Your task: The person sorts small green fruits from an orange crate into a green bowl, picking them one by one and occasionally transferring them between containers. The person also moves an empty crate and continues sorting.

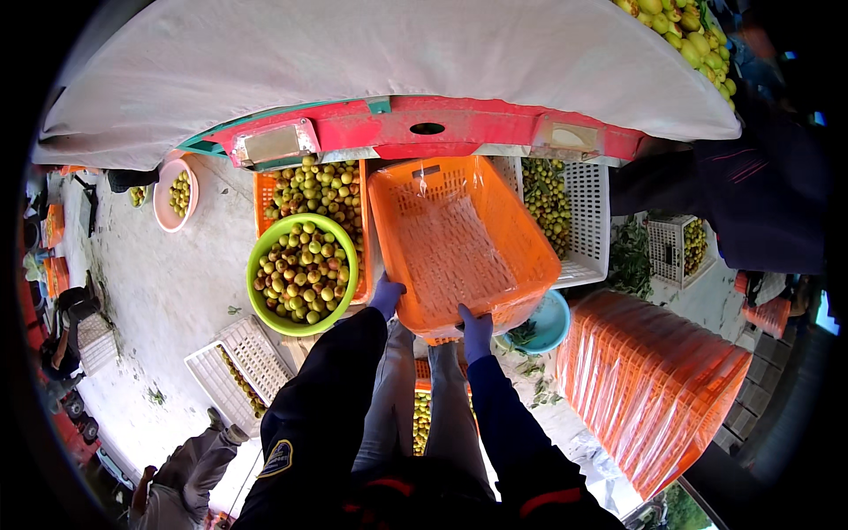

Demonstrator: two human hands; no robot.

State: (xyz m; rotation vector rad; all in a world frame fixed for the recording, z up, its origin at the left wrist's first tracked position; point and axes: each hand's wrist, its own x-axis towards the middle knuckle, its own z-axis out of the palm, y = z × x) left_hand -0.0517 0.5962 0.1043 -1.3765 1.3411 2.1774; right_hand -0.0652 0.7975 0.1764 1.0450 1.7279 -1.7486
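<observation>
An orange plastic crate (459, 238), lined or covered with clear film, is tilted in front of me; no fruit shows in it. At its near left corner my left hand (387, 296), in a purple glove, closes on the rim. My right hand (475, 331), gloved too, grips the near edge further right, thumb on top. Beside the crate on the left, a lime-green basin (352, 265) full of small round green-brown fruit (302, 272) rests over another orange crate (263, 193) of such fruit. To the right, a white crate (596, 216) holds smaller green fruit.
A tall stack of film-wrapped orange crates (654, 380) leans at the right, by a light-blue basin (549, 322). A red metal bar (389, 128) runs along the covered surface ahead. White crates (252, 353) and a pink basin (163, 199) lie left. A person (760, 194) stands at the right.
</observation>
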